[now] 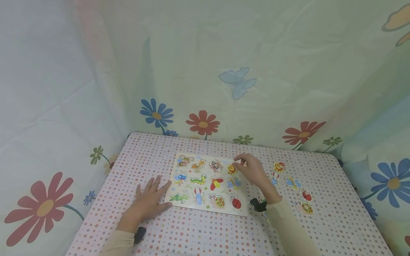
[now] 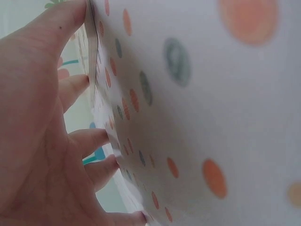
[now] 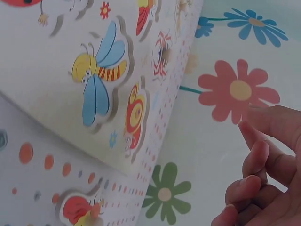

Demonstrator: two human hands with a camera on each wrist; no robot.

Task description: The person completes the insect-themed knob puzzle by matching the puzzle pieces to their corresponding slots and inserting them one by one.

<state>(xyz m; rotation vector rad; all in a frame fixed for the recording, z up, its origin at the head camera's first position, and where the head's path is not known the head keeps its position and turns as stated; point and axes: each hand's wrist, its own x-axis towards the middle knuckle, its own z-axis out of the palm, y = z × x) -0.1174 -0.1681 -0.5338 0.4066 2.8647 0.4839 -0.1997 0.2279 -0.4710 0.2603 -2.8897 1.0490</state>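
A board with insect pictures (image 1: pixel 205 209) lies on the dotted table. In the head view my left hand (image 1: pixel 148 199) rests at its left edge with fingers spread. The left wrist view shows the thumb (image 2: pixel 66 21) of that hand against the board's edge, other fingertips on the cloth. My right hand (image 1: pixel 253 170) hovers over the board's upper right corner, near the yellow-and-red butterfly picture (image 1: pixel 232 169). In the right wrist view its fingers (image 3: pixel 249 188) are loosely bent, thumb and index close together, with no piece visible between them. The bee picture (image 3: pixel 96 70) has a shadowed outline.
Loose insect pieces lie right of the board, among them a blue-winged bee (image 1: pixel 293 183), a ladybug (image 1: pixel 306 195) and a snail (image 1: pixel 305 208). The right forearm partly covers others. A flowered curtain (image 1: pixel 192 71) hangs behind the table.
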